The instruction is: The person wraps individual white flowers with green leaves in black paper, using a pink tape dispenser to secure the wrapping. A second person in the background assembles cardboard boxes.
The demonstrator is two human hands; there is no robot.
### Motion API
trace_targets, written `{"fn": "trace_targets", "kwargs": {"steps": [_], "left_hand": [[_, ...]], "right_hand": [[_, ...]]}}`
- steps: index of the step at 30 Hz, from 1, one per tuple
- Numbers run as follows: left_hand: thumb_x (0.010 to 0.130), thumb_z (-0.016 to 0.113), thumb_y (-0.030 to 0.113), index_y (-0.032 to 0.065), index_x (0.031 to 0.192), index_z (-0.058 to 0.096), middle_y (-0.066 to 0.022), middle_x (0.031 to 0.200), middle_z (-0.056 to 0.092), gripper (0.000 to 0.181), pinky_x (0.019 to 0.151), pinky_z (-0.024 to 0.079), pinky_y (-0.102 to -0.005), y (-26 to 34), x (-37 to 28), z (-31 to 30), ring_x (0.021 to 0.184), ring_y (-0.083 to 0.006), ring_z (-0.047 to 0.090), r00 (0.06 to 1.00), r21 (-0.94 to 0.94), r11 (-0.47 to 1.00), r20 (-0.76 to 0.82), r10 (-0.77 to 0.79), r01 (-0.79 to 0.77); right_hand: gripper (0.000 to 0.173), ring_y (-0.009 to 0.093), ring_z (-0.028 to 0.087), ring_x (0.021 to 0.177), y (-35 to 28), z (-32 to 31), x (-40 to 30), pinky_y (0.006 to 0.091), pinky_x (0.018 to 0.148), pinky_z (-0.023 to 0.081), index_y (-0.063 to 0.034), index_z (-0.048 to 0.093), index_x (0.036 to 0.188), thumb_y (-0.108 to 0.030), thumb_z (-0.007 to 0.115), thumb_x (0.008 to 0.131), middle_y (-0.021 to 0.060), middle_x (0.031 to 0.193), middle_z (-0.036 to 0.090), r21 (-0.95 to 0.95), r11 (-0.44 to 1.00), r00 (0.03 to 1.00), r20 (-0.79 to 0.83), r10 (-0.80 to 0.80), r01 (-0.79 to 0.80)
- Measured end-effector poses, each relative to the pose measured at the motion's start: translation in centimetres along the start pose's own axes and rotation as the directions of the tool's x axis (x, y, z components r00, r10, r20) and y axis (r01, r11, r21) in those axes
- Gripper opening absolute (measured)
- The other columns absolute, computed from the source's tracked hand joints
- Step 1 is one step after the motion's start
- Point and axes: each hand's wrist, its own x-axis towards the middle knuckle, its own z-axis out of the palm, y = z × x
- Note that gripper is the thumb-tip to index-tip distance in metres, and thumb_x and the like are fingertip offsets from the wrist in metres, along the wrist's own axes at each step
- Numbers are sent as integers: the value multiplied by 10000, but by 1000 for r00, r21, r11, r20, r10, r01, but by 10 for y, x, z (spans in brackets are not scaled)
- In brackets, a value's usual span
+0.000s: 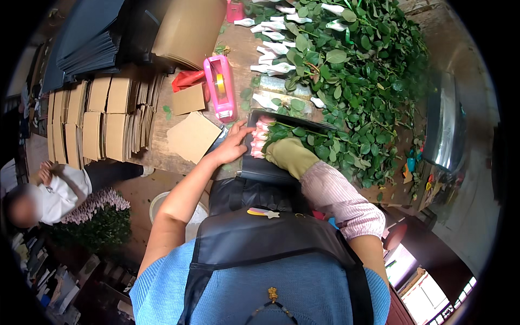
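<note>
A row of pink roses [259, 140] lies on a dark corrugated sheet [266, 167] at the table's front edge, blooms to the left and leafy stems to the right. My left hand [232, 145] is bare. Its fingers are apart at the sheet's left edge, the index fingertip beside the blooms. My right hand [290, 156], in a yellow-green glove, is closed over the stems just behind the blooms; its fingertips are partly hidden. Cut pieces of brown cardboard [194, 136] lie left of my left hand. Beyond it stands a pink tape dispenser [221, 89] with yellow tape.
A large heap of leafy rose stems [365, 81], several heads in white net sleeves [276, 48], covers the right side. Stacked cardboard pieces [118, 132] and dark sheets [91, 36] stand left. A person [61, 199] is beyond the left edge, near a bunch of pink flowers [95, 227].
</note>
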Motion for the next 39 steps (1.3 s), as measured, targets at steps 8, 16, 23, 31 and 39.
{"fn": "trace_targets", "kwargs": {"steps": [8, 16, 23, 31, 39], "left_hand": [[599, 987, 438, 81, 1516, 348, -318, 1545, 259, 1173, 1217, 300, -537, 37, 9, 12, 1450, -517, 281, 987, 319, 940, -137, -79, 119], [659, 959, 437, 130, 1380, 536, -336, 1571, 242, 891, 1224, 275, -547, 29, 18, 16, 1489, -533, 233, 976, 243, 962, -204, -74, 124], [685, 953, 383, 142, 1226, 661, -308, 1586, 312, 660, 1207, 300, -524, 27, 15, 32, 1474, -506, 294, 944, 182, 980, -329, -21, 85], [747, 913, 408, 183, 1202, 768, -260, 1595, 354, 529, 1175, 355, -485, 26, 19, 38, 1432, -463, 366, 916, 159, 981, -399, -42, 114], [791, 885, 371, 215, 1100, 815, -240, 1557, 423, 352, 1166, 365, -477, 25, 21, 47, 1394, -435, 418, 870, 164, 984, -493, 21, 69]], "right_hand": [[330, 371, 731, 1014, 16, -13, -21, 490, 893, 566, -202, 714, 1249, -381, 531, 1040, 145, 1125, 756, 191, 981, 998, -33, 46, -39], [346, 383, 729, 985, -15, -24, 13, 464, 875, 575, -207, 685, 1305, -373, 518, 1051, 163, 1242, 725, 315, 621, 695, 388, 606, -717], [292, 365, 732, 977, -2, -51, -39, 462, 879, 567, -141, 698, 1213, -341, 593, 1028, 168, 1066, 748, 79, 980, 962, -192, 196, -184], [361, 371, 731, 1071, 3, -25, 11, 451, 939, 560, -162, 657, 1316, -348, 502, 1048, 147, 1159, 757, 112, 939, 945, 58, 321, -326], [503, 371, 709, 1103, 21, -23, -39, 470, 992, 531, -179, 582, 1466, -461, 473, 1065, 190, 1199, 738, 348, 893, 884, -265, 384, -284]]}}
